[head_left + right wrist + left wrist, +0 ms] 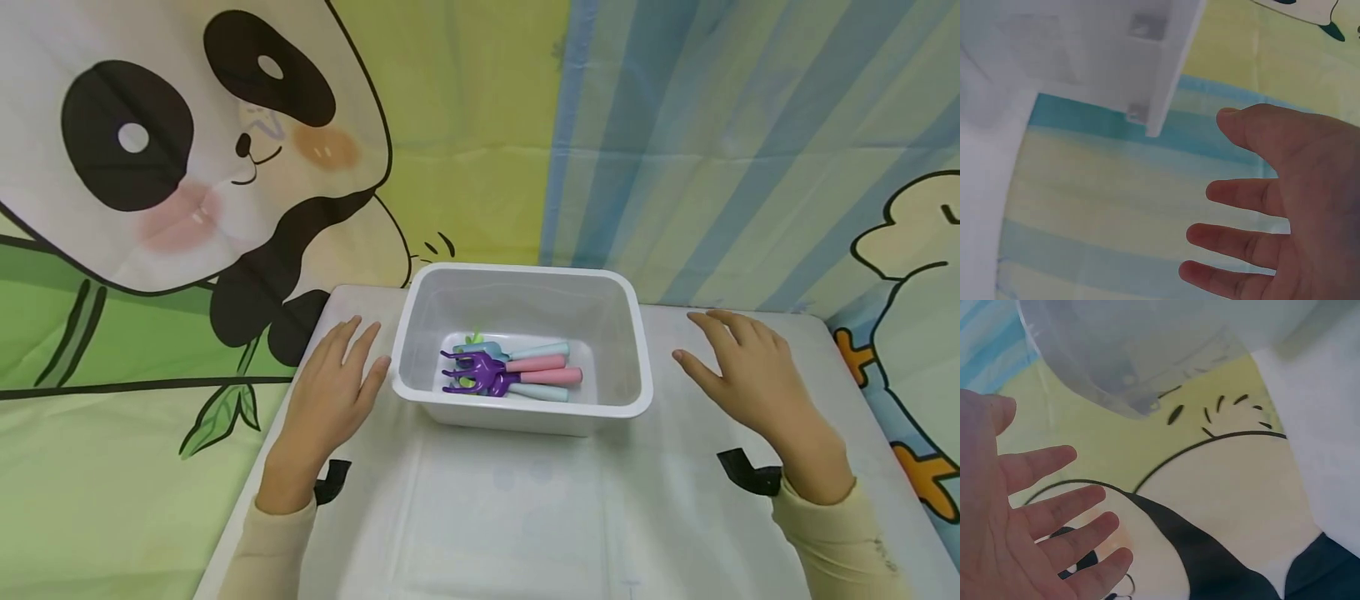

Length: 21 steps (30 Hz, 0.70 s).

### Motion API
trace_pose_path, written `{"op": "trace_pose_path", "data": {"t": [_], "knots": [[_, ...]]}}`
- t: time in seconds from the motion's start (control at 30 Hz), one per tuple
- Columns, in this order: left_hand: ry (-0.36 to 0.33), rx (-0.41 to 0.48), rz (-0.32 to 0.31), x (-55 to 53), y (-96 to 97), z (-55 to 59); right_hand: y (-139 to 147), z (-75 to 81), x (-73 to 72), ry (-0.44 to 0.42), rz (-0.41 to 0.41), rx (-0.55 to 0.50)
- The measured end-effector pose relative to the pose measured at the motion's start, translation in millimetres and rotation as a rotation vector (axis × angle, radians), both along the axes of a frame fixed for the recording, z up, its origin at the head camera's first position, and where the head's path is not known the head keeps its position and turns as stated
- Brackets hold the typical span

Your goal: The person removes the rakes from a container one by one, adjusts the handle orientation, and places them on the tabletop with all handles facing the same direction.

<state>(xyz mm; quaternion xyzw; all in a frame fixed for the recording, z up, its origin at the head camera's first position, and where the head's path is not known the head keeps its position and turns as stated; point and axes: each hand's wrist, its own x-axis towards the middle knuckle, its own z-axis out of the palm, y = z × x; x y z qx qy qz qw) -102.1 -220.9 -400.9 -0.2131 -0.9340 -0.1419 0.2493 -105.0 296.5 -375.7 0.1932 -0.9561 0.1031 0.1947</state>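
Observation:
A white plastic bin (517, 421) stands in the middle of the table, toward its back edge. Inside lie several small toy garden tools: purple forks (480, 371) with pink handles (551, 377), and a light blue tool (480, 350) with a pale blue handle. A bit of green shows at the back of the pile. My left hand (326, 400) hovers just left of the bin, fingers spread and holding nothing. To the right of the bin, farther from it, my right hand (757, 379) is likewise spread and bare. Both wrist views show the bin wall near the fingers.
A white table (510, 517) carries the bin. Behind it hangs a printed cloth with a panda (337, 242) at the left and blue stripes (675, 150) at the right. Black straps (750, 473) show at both wrists.

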Motion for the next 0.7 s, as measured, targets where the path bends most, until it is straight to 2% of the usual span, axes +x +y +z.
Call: {"op": "trace_pose_path", "data": {"t": [0.2,0.33,0.5,0.6,0.7], "knots": [[-0.102,-0.030,-0.016,-4.5,16.9,16.5,-22.4,33.5,-9.8,-0.072,0.040,0.018],[-0.171,-0.065,-0.026,-9.1,26.9,18.5,-40.0,51.6,-19.1,-0.070,0.112,0.033],[-0.270,-0.108,-0.026,-13.2,38.4,17.1,-61.6,66.8,-35.8,-0.056,0.215,0.032],[-0.323,-0.123,-0.030,-13.4,44.9,15.3,-74.9,72.6,-46.6,-0.133,0.239,0.032],[-0.357,-0.134,-0.032,-12.5,50.9,12.0,-88.6,74.7,-59.5,-0.267,0.255,0.017]]}}
